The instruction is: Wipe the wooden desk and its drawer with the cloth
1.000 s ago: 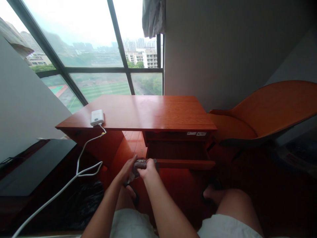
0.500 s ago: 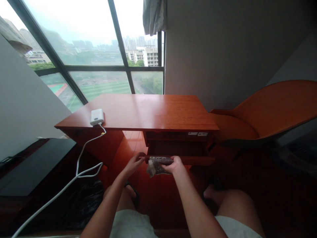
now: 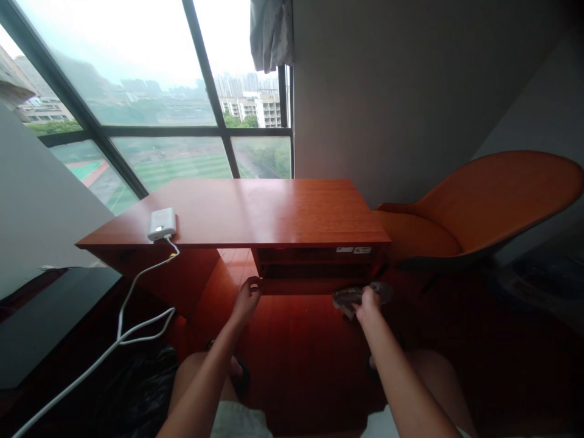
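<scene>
My right hand point(image 3: 368, 302) is closed around a crumpled grey-brown patterned cloth point(image 3: 347, 298), part of which sticks out on both sides. It is at the right end of a partly open desk drawer point(image 3: 298, 286). At the drawer's left front corner is my left hand point(image 3: 249, 297), its fingers curled against the edge. The drawer sits low in the reddish-brown wooden desk point(image 3: 269, 213), and little of its dark inside shows.
A white power bank point(image 3: 162, 224) lies on the desk's left side, its white cable point(image 3: 132, 298) looping down left. An orange chair point(image 3: 493, 207) stands at the right. A dark flat-topped surface point(image 3: 55, 328) and a black plastic bag point(image 3: 141, 389) are at the left.
My right hand has carried the cloth rightward along the drawer front. The drawer has slid further in, with my left hand staying at its left corner. The view has shifted slightly.
</scene>
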`<state>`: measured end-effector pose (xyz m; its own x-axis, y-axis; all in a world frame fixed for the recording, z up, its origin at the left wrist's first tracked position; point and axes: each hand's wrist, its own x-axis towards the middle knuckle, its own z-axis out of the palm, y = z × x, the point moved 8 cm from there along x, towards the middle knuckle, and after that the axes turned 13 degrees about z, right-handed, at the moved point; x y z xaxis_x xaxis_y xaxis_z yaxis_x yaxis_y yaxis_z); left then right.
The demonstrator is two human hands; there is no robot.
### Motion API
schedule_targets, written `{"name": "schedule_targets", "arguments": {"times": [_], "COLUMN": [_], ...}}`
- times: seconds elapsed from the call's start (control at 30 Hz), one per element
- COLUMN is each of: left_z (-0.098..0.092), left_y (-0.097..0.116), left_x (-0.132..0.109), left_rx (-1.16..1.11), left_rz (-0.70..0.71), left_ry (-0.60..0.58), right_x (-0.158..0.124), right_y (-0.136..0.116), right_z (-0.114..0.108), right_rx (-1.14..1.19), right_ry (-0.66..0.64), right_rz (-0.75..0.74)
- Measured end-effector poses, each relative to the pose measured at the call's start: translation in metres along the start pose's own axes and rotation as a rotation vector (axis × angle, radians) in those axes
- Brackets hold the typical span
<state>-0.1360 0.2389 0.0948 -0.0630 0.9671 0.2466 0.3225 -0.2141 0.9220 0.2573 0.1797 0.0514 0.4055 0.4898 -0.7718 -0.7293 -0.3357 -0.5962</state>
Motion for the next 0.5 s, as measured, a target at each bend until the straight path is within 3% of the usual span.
{"name": "schedule_targets", "arguments": {"times": [0.1, 0.23, 0.5], "left_z": [0.001, 0.001, 0.023], "left_y": [-0.005, -0.014, -0.025], "left_x": [-0.004, -0.011, 0.003], "left_rx": [0.065, 0.171, 0.119], "left_rz": [-0.009, -0.048, -0.086], "left_ry": [0.112, 0.265, 0.230], "right_x": [-0.005, -0.010, -0.018], "right_y": [0.015, 0.039, 0.076], "right_z": [-0.024, -0.044, -0.069], "right_rx": [0.055, 0.095, 0.056], "right_ry": [0.058, 0.020, -0.056], "right_rz": [0.002, 0.016, 0.031]}}
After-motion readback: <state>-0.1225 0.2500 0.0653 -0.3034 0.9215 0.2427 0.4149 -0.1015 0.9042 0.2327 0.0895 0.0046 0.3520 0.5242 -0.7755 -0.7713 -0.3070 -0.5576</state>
